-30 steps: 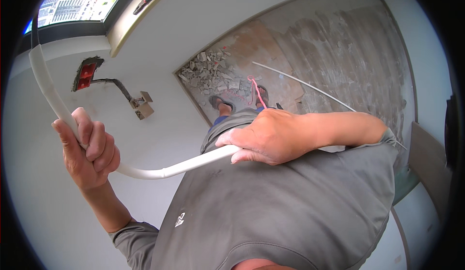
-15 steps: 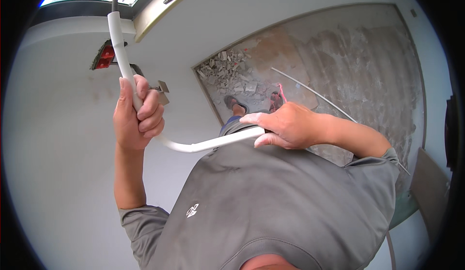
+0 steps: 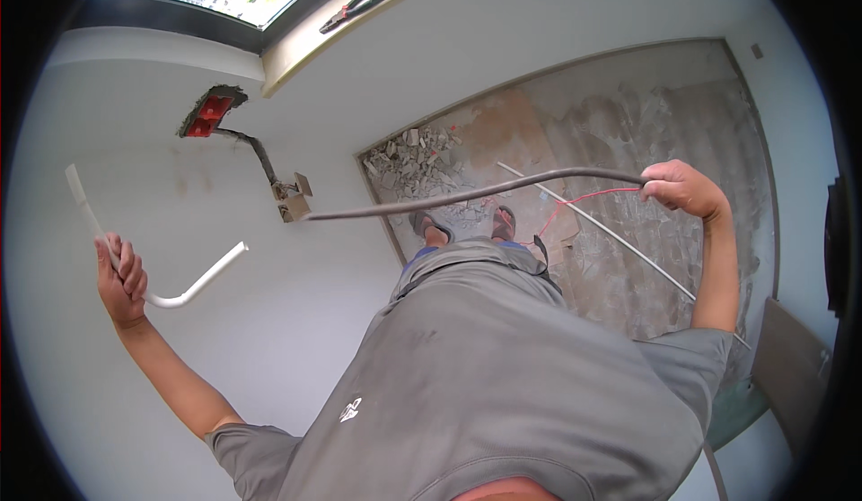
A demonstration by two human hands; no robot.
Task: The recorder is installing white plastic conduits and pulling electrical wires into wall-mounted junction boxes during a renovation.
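My left hand [image 3: 121,281] grips a bent white plastic pipe [image 3: 212,276] out at the left, fingers wrapped round it, the bend and one open end sticking out below and right of the hand. My right hand [image 3: 673,188] is closed on one end of a long dark flexible rod [image 3: 476,191], which stretches across in front of me toward the left, clear of the pipe. A thin pink cord [image 3: 602,194] runs from that same right hand down toward my waist and feet [image 3: 503,223].
Pliers [image 3: 364,3] lie on the window sill [image 3: 278,79]. A wall cutout holds red boxes [image 3: 211,110], with a channel down to a small box [image 3: 292,205]. Below are rubble [image 3: 409,164], a loose white pipe [image 3: 611,232] on the dusty floor [image 3: 646,142] and a board [image 3: 781,357] at right.
The dark rod has come out of the white pipe. My hands have moved apart, the left carrying the pipe leftward, the right rising rightward with the rod and cord.
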